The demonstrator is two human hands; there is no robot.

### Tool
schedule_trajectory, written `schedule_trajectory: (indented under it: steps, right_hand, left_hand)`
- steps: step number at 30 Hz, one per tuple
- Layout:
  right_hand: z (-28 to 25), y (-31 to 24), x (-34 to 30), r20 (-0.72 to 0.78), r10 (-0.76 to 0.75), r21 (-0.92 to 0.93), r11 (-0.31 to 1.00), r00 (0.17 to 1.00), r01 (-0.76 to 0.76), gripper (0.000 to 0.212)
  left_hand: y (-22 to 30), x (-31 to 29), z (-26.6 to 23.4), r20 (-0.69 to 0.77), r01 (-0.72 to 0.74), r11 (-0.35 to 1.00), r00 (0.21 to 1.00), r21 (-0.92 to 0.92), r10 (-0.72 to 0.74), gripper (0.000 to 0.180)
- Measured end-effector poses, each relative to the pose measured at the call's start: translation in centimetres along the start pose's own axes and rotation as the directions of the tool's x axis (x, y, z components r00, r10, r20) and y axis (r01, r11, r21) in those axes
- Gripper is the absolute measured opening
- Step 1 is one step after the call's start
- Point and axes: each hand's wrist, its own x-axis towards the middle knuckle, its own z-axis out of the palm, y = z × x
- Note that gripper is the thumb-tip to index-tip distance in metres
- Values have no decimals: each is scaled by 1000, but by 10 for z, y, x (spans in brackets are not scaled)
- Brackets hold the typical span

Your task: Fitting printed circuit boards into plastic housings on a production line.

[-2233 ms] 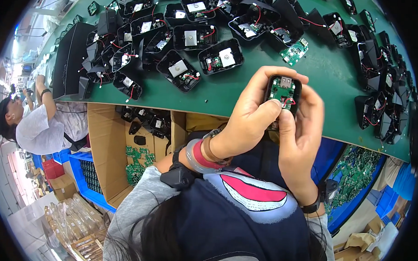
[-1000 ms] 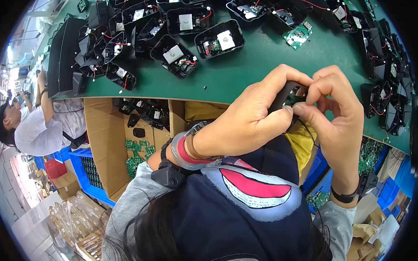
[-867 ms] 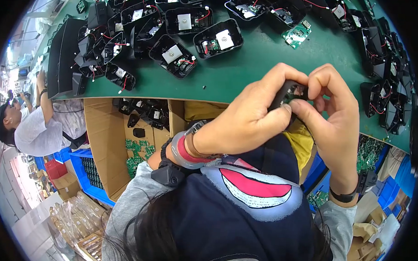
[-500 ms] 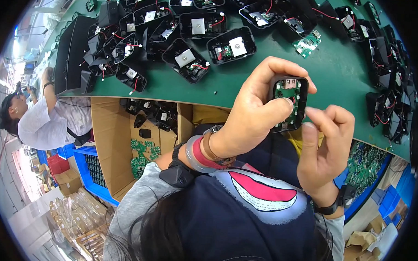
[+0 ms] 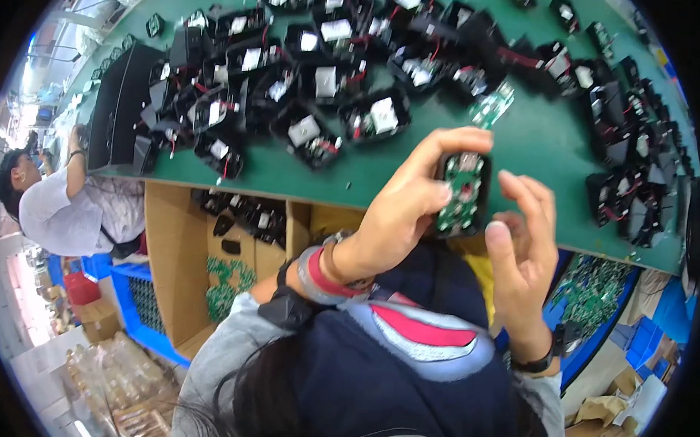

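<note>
My left hand [image 5: 392, 212] grips a small black plastic housing [image 5: 484, 186] above the front edge of the green table. Its index finger bends over the far end and the thumb presses the left side. Inside the housing lies a green circuit board [image 5: 465, 203] with metal ports at the far end. To the right of the housing is my right hand [image 5: 527, 259], apart from it, with fingers loosely curled and spread from the thumb. I see nothing in it. Another green board [image 5: 493, 105] rests on the table just beyond the left hand.
Many open black housings [image 5: 303, 132] with red wires crowd the far side of the green table [image 5: 274, 181]; more [image 5: 624, 201] pile up at right. A cardboard box [image 5: 163, 266] stands below the edge at left, a blue bin of boards [image 5: 590, 292] at right. A co-worker [image 5: 65, 205] sits far left.
Both hands sit slightly left and lower in the picture as the view has shifted. My left thumb has slid toward the board's left edge. My right fingers have opened and drawn away from the housing.
</note>
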Motion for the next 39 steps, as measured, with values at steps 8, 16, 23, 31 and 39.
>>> schedule_trajectory:
  steps: [8, 16, 23, 31, 39]
  right_hand:
    - [-15, -9, 78, 259, 77, 385, 906, 963, -176, 44]
    - [-1, -40, 233, 398, -187, 82, 982, 898, 169, 35]
    - [38, 67, 362, 651, 55, -672, 504, 757, 542, 44]
    - [-49, 52, 351, 189, -92, -833, 512, 978, 209, 57]
    - [-34, 120, 325, 53, 141, -877, 479, 989, -21, 70]
  left_hand:
    - [23, 34, 12, -21, -228, 966, 972, 123, 232, 54]
    - [63, 27, 6, -19, -460, 863, 880, 207, 474, 80]
    - [47, 0, -12, 130, -58, 914, 991, 402, 6, 51]
    - [46, -29, -42, 162, 254, 812, 907, 526, -389, 42]
    - [12, -10, -6, 390, 46, 856, 877, 514, -282, 37]
